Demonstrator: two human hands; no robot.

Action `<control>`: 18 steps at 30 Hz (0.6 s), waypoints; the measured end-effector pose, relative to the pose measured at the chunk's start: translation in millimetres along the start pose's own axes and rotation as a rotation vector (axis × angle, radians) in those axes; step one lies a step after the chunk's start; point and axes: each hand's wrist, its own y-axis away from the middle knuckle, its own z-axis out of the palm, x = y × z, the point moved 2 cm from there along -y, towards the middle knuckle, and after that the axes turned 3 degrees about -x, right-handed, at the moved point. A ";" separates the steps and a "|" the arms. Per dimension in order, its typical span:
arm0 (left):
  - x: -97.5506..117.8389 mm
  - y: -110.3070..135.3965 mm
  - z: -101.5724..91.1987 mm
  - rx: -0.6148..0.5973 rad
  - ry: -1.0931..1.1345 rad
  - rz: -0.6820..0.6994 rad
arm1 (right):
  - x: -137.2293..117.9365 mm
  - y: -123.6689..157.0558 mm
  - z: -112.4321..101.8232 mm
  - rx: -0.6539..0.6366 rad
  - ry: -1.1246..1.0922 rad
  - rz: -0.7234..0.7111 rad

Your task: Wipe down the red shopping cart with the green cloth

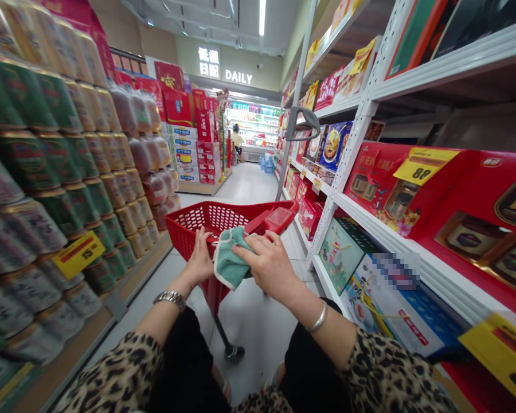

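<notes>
The red trolley [180, 241] stands in an aisle, directly in front of the person. The green cloth [232, 264] lies over the near end of the red trolley, just beside its red handle panel [279, 218]. The right hand [269, 261] holds the green cloth, fingers laid over the top, probably to press the fabric close against the part underneath, which it hides. The left hand [199, 263] is at the near rim of the red trolley, fingers upward, thumb toward the green cloth; this looks like a steadying hold, sensible on a thing with wheels [233, 353], though I cannot tell how far its fingers close.

Left of the red trolley, drink cans [60, 155] rise in wrapped packs, likely so that each layer can bear the next; a yellow price card [79, 254] there reads 15. Right of the red trolley, a white shelf [387, 238] carries red gift boxes [382, 160] with windows facing the aisle, presumably to show the jars inside. Far beyond the red trolley is a lit cabinet [258, 123]
</notes>
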 end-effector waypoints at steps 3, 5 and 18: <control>-2.5 -1.4 -11.1 -0.051 -0.005 -0.010 | 23.4 10.1 1.5 0.043 -0.019 -0.056; -0.8 -2.7 -17.3 -0.093 -0.020 -0.020 | 42.3 15.2 3.7 0.049 -0.009 -0.061; 97.4 16.3 -3.3 0.157 -0.104 0.077 | 70.3 17.7 14.5 0.067 -0.097 0.054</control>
